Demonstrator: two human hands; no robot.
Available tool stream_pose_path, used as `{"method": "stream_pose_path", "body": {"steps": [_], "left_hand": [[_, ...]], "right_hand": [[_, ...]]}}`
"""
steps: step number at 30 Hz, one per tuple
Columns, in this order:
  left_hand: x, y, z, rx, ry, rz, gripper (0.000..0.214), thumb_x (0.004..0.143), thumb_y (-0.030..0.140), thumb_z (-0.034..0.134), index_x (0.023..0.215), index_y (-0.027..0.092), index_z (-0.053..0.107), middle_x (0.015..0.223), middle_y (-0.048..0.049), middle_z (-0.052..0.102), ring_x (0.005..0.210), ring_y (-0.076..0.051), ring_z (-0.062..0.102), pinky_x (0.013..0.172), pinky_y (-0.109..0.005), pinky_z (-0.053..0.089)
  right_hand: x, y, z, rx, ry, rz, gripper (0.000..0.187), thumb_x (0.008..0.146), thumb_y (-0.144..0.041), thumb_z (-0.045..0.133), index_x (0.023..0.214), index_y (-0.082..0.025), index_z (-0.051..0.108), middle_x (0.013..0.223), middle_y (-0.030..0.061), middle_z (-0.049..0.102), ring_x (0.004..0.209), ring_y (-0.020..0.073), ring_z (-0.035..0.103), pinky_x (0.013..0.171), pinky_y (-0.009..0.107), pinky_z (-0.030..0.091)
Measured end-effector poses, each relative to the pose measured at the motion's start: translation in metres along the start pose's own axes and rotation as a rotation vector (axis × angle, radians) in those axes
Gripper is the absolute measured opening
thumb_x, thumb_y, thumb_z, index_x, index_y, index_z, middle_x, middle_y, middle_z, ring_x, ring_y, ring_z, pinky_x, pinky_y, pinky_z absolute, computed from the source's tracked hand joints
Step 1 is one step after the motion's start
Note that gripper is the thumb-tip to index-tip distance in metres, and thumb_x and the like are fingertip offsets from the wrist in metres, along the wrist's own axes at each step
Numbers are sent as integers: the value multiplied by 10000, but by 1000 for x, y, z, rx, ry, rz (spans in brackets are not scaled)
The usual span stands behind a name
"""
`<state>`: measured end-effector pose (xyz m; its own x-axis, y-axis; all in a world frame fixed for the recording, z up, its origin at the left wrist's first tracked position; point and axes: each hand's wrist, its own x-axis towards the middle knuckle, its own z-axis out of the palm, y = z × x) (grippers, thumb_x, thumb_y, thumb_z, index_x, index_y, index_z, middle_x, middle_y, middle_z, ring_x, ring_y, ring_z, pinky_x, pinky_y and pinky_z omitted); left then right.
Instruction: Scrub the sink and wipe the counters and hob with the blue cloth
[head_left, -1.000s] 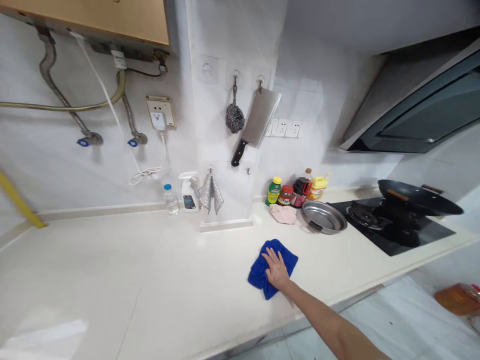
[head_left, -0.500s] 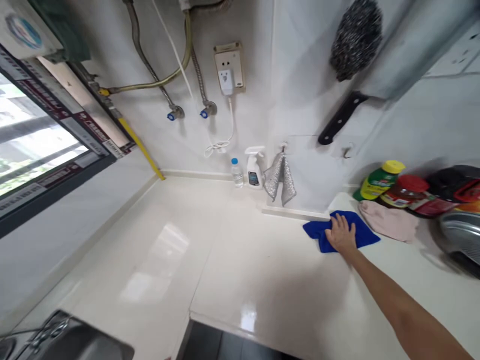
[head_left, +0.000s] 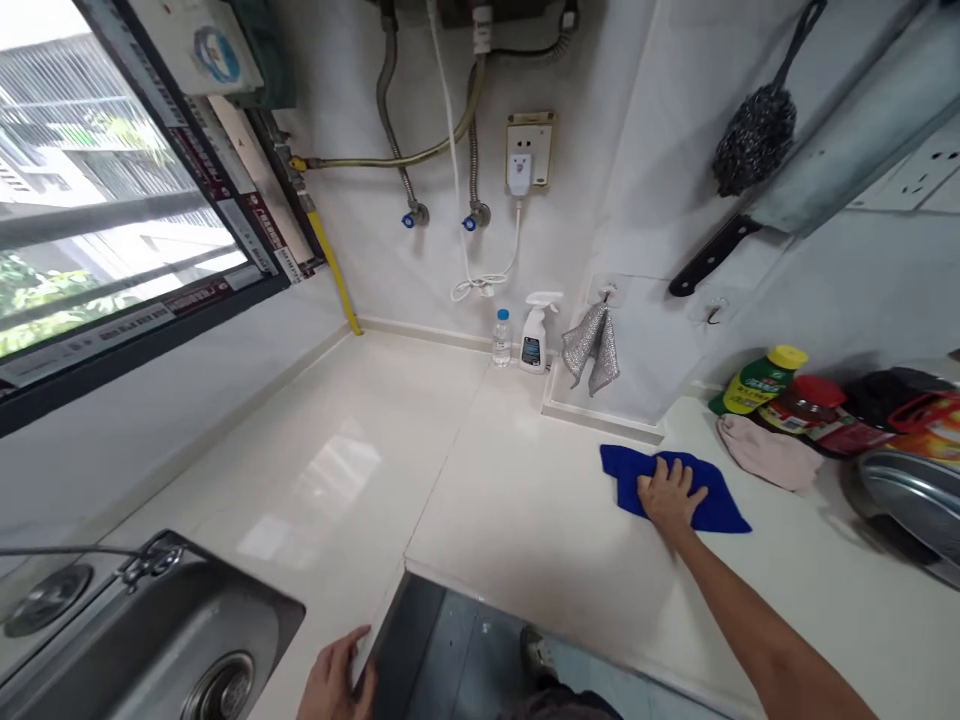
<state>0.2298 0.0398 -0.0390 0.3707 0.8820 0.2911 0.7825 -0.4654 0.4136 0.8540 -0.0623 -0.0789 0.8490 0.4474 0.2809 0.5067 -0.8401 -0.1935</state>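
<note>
My right hand (head_left: 667, 493) presses flat on a blue cloth (head_left: 709, 505) spread on the cream countertop (head_left: 525, 500), just in front of the white wall pillar. My left hand (head_left: 335, 677) rests on the countertop's front corner edge at the bottom of the view, fingers curled over the edge, beside the steel sink (head_left: 150, 630). A pink cloth (head_left: 772, 452) lies to the right of the blue one.
A small water bottle (head_left: 501, 338), a spray bottle (head_left: 535, 334) and a hanging silver cloth (head_left: 592, 342) stand at the back wall. Sauce bottles (head_left: 757, 378) and a steel pan (head_left: 911, 495) crowd the right. A cleaver (head_left: 810, 180) and scrubber (head_left: 754, 135) hang above. A window (head_left: 90, 200) is at left.
The view has swung left, bringing the window and sink into sight. My right hand slid the blue cloth toward the wall pillar, then slightly back. My left hand now shows at the counter edge.
</note>
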Motion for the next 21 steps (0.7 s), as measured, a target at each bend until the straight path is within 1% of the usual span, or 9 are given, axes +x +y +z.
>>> {"method": "stream_pose_path", "body": {"steps": [1,3,6,10,13,15,18,19,21], "left_hand": [[0,3,-1,-11,-1,-6,304,886,333,562,1167,240,632,969,-48,685,854,-204,707,734,-334,626],[0,11,-3,-30,-16,-24,315,876,283,549,1171,211,631,973,-61,675,888,-221,690,835,-389,612],[-2,19,-5,-84,-64,-35,349,879,255,533,1214,196,611,1031,-80,660,960,-237,660,911,-431,578],[-5,22,-6,-130,-102,-42,377,879,230,528,1248,180,590,1080,-98,640,994,-251,631,935,-453,551],[-7,22,-7,-140,-105,-37,388,873,208,534,1257,183,591,1087,-96,633,1005,-251,617,950,-446,539],[-8,21,-6,-138,-107,-37,400,859,194,545,1256,183,595,1089,-95,635,1003,-253,616,950,-450,540],[-10,19,-3,-114,-87,-36,424,848,171,542,1269,178,599,1115,-105,639,1009,-260,612,950,-460,541],[-10,18,-2,-100,-75,-32,431,849,163,534,1275,177,601,1122,-109,640,1012,-262,609,949,-461,543],[-11,14,2,-93,-59,-7,439,857,151,512,1284,178,608,1126,-112,646,1014,-258,611,944,-454,553]], "right_hand": [[-13,-11,-5,9,0,14,633,896,-297,394,1487,-81,464,1551,302,403,1471,464,290,1071,810,196],[-40,-37,-14,28,-29,27,636,898,-301,390,1488,-76,463,1550,316,397,1466,486,285,1050,838,179],[-83,-80,-24,56,-55,-22,637,901,-288,386,1494,-65,458,1568,321,371,1477,494,262,1054,847,150],[-143,-147,-36,66,-84,-130,633,909,-266,380,1496,-42,454,1597,317,327,1497,492,228,1078,834,117],[-191,-201,-45,83,-163,-246,656,904,-258,403,1524,-44,419,1624,301,286,1514,487,193,1104,816,67],[-223,-231,-50,111,-232,-359,675,902,-268,430,1541,-52,397,1646,278,254,1527,483,157,1123,798,32],[-260,-254,-58,155,-308,-580,707,897,-285,482,1570,-100,363,1679,221,209,1549,452,106,1162,755,-4],[-268,-254,-61,165,-324,-670,727,891,-289,506,1581,-123,347,1690,201,189,1556,440,89,1175,739,-12],[-274,-243,-67,176,-357,-859,772,867,-276,556,1598,-186,326,1706,159,153,1566,417,66,1199,710,-13]]}}
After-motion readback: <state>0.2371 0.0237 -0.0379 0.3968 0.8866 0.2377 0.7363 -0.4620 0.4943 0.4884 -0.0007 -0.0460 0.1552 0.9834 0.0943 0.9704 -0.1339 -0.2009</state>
